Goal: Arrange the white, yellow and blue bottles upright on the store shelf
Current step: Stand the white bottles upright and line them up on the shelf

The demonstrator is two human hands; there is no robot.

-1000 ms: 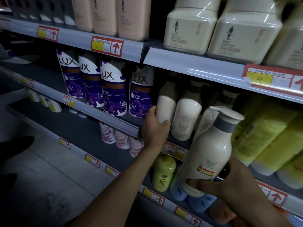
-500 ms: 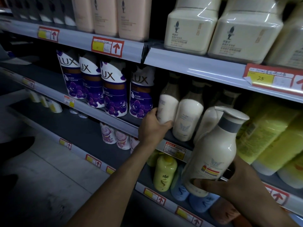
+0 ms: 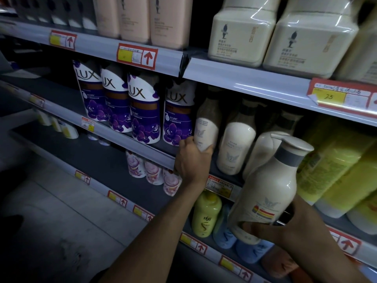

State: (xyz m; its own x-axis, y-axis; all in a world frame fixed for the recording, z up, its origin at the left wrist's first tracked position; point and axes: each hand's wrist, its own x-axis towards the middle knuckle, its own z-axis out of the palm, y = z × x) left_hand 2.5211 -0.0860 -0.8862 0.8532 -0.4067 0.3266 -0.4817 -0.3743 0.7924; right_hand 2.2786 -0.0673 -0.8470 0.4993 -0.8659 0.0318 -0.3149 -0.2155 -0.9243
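Note:
My right hand [image 3: 295, 227] grips the base of a white pump bottle [image 3: 267, 190], held tilted in front of the middle shelf [image 3: 226, 186]. My left hand [image 3: 191, 160] holds the bottom of a slim white bottle [image 3: 206, 129] standing on that shelf beside the purple packs. Two more white bottles, one upright [image 3: 236, 146] and one leaning behind the held bottle [image 3: 263, 148], stand to its right. Yellow bottles [image 3: 336, 166] lean at the far right. On the shelf below stand a yellow bottle [image 3: 206, 213] and blue bottles [image 3: 251, 250].
Purple LUX packs [image 3: 142, 111] fill the middle shelf's left part. Cream square tubs [image 3: 242, 31] and pink bottles [image 3: 134, 17] sit on the top shelf. Small pink-flowered bottles [image 3: 153, 172] stand lower left. Red price tags [image 3: 136, 56] line the shelf edges. Tiled floor [image 3: 51, 221] lies at the left.
My left hand has slid down to the base of the slim white bottle, which now stands a little further back. My right hand has raised the pump bottle slightly toward the shelf.

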